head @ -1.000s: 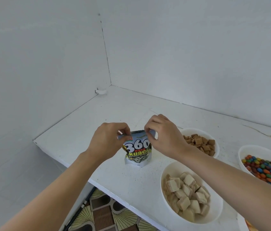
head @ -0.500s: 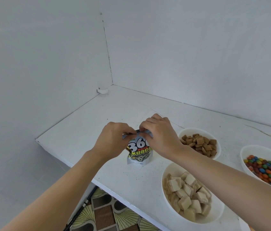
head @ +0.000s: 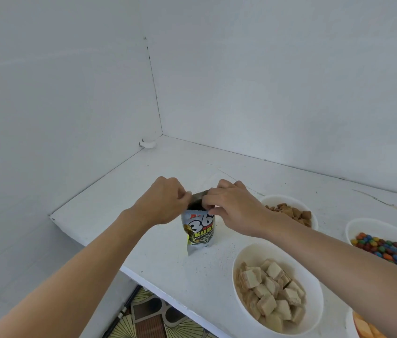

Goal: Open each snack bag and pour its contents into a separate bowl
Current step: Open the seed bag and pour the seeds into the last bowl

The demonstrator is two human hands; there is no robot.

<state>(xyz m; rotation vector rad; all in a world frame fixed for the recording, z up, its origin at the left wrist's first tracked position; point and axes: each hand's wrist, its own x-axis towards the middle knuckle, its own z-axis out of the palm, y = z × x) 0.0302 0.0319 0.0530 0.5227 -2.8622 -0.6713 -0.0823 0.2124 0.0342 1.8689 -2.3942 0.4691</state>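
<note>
A small silver snack bag (head: 198,231) with "360" printed on it stands upright on the white table (head: 168,262). My left hand (head: 162,203) pinches the left side of its top edge. My right hand (head: 235,207) pinches the right side. The top is pulled apart and a dark opening shows between my hands. To the right stand white bowls: one with pale wafer cubes (head: 275,289), one with small brown pieces (head: 290,211), one with coloured candies (head: 383,242).
A fourth bowl with orange pieces (head: 361,325) is cut off at the bottom right corner. White walls close the table at the back and left. A patterned floor (head: 158,320) shows below the table's front edge.
My hands closed in on the bag's top and then pulled it apart. The mouth now gapes open where it was sealed a second ago.
</note>
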